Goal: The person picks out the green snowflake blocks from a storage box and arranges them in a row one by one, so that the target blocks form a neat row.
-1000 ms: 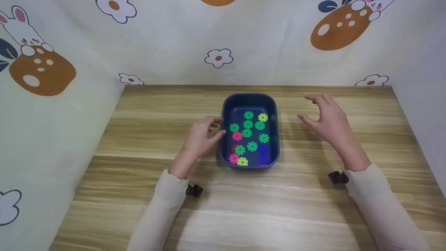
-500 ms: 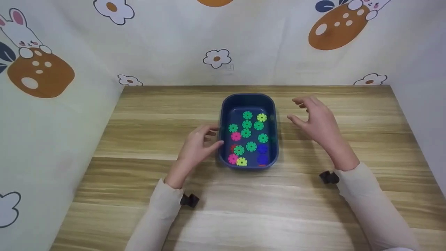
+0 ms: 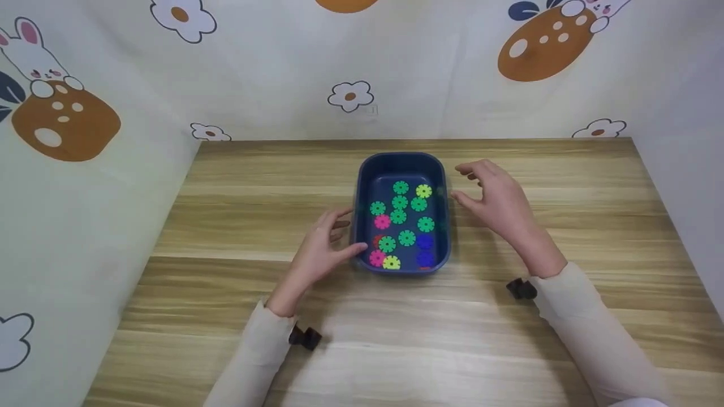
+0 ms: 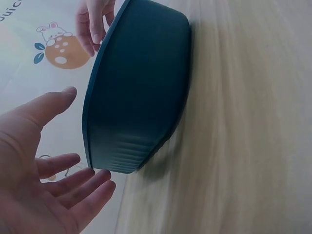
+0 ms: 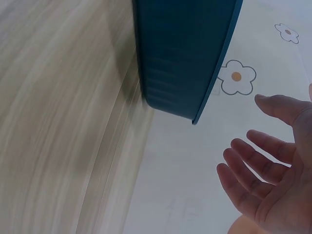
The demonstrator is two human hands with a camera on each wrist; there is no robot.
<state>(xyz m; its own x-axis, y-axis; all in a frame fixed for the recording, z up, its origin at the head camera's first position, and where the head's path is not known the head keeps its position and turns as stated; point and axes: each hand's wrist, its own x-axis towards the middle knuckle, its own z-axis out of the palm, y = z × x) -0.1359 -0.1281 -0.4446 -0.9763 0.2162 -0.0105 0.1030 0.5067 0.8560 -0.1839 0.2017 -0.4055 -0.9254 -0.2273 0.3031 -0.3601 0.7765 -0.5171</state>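
A dark blue bin stands on the table, with several toothed plastic discs lying inside it. Most are green, like the green disc; others are pink, yellow, blue and red. My left hand is at the bin's left side, its thumb over or near the rim; contact cannot be told. In the left wrist view its fingers spread loosely beside the bin's outer wall. On the other side, my right hand hovers just right of the bin, thumb and fingers apart, holding nothing. A gap separates it from the bin in the right wrist view.
The wood-grain table runs back to a pale patterned cloth, which also hangs at the left. A small black camera sits on the left wrist and another black camera on the right.
My right hand has moved left, closer to the bin. My left hand has slid toward the near part of the bin's left side. The bin and discs stay in place.
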